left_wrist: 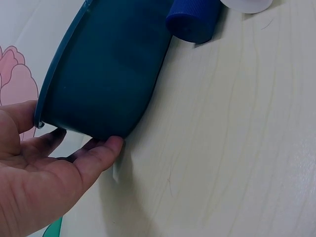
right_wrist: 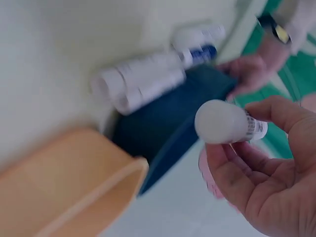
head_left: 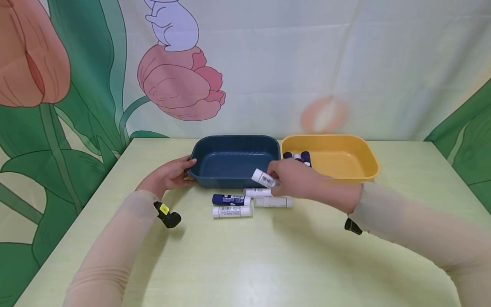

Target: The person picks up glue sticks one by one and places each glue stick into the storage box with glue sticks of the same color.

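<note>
My right hand (head_left: 293, 177) pinches a white glue stick (head_left: 264, 178) between thumb and fingers, tilted above the front rim of the blue bin (head_left: 238, 182). In the right wrist view the white end of this glue stick (right_wrist: 222, 121) faces the camera. My left hand (head_left: 174, 174) holds the left end of the blue bin, thumb at the rim and fingers against the outer wall. On the table before the bin lie a blue-and-white glue stick (head_left: 230, 199) and several white ones, including a front one (head_left: 232, 211) and a right one (head_left: 274, 202).
Right beside the blue bin stands a yellow bin (head_left: 345, 174), with several dark blue and white glue sticks (head_left: 305, 157) at its left end. Both bins sit near the back edge of the pale table (head_left: 238, 264). Behind hangs a printed cloth (head_left: 268, 64) with flowers.
</note>
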A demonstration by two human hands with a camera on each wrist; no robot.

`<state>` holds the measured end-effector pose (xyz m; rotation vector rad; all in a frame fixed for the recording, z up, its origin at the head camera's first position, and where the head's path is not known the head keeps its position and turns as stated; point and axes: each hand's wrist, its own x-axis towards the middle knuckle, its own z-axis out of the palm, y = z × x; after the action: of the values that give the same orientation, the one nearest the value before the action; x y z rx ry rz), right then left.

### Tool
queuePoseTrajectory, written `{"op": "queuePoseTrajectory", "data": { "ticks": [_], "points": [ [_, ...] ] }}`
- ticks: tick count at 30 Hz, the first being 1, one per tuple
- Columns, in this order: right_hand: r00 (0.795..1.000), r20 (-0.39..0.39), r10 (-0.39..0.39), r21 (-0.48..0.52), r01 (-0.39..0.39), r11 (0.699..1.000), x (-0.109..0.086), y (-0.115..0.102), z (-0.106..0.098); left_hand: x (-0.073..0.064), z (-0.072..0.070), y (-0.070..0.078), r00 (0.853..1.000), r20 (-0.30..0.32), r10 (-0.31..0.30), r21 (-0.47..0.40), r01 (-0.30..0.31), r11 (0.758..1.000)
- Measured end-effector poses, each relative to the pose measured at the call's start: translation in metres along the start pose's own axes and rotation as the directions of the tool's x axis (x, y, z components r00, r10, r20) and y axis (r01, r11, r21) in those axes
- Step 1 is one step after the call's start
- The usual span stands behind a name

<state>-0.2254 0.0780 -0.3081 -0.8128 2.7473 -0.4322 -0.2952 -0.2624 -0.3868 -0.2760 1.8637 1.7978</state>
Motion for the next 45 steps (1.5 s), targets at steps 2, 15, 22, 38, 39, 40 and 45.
{"op": "queuePoseTrajectory", "data": {
  "ticks": [2,15,22,38,39,40,45],
  "points": [
    [0.999,-0.003,0.041,0.072,-0.04,0.997,0.006,0.001,-0.015,0.0,0.0,0.001,1.0,-0.002,-0.001,-0.001,0.001,1.0],
    [0.984,-0.03,0.178,0.308,-0.16,0.938,0.056,0.004,-0.06,0.001,0.001,-0.001,1.0,-0.013,-0.001,-0.004,0.001,1.0],
    [0.959,0.031,0.283,0.388,-0.273,0.88,0.086,0.009,-0.044,0.002,0.001,-0.004,1.0,0.007,0.015,0.0,-0.015,1.0],
    [0.951,0.028,0.309,0.19,-0.308,0.932,0.122,0.02,-0.009,-0.001,-0.002,-0.002,1.0,0.017,0.02,0.014,-0.02,1.0],
    [0.949,0.032,0.313,0.178,-0.314,0.933,0.129,0.025,-0.003,-0.001,-0.002,-0.002,1.0,0.017,0.02,0.013,-0.02,1.0],
    [0.95,0.029,0.311,0.165,-0.312,0.936,0.134,0.029,0.002,-0.001,-0.002,-0.002,1.0,0.017,0.018,0.011,-0.018,1.0],
    [0.959,0.01,0.284,0.098,-0.284,0.954,0.192,0.074,0.044,-0.001,-0.002,-0.002,1.0,0.005,0.014,-0.001,-0.014,1.0]
  ]
}}
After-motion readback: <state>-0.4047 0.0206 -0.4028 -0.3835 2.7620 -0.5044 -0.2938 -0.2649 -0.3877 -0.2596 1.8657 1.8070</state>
